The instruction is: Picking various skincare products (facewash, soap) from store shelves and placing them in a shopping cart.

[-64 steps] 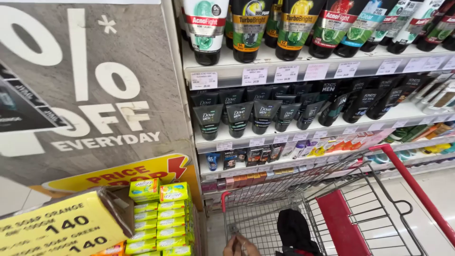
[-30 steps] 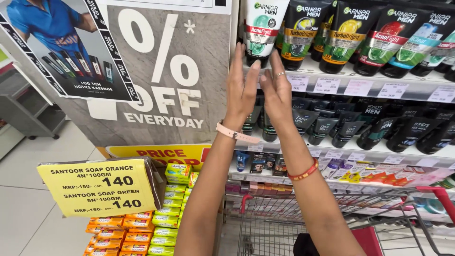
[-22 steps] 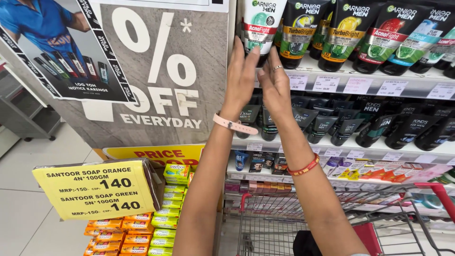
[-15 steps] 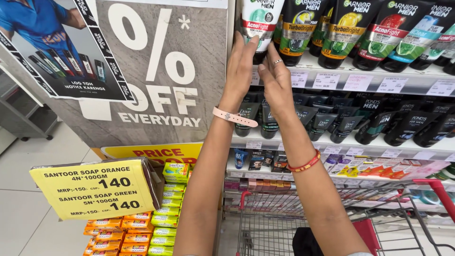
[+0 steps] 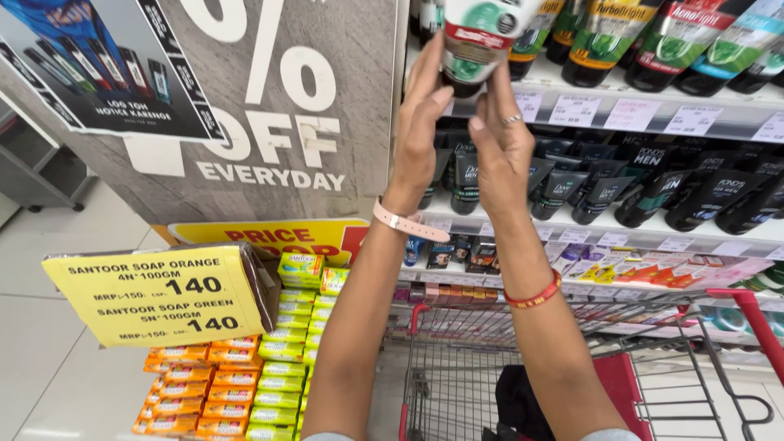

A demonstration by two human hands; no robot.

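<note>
Both hands reach up to the top shelf. Left hand and right hand, fingers half-curled, grip a white-and-green face wash tube between them, above a shopping cart.

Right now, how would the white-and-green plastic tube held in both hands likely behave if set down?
The white-and-green plastic tube probably flexes under squeezing. Standing on its narrow dark cap, it may tip easily. Both hands, left and right, cradle it.
</note>
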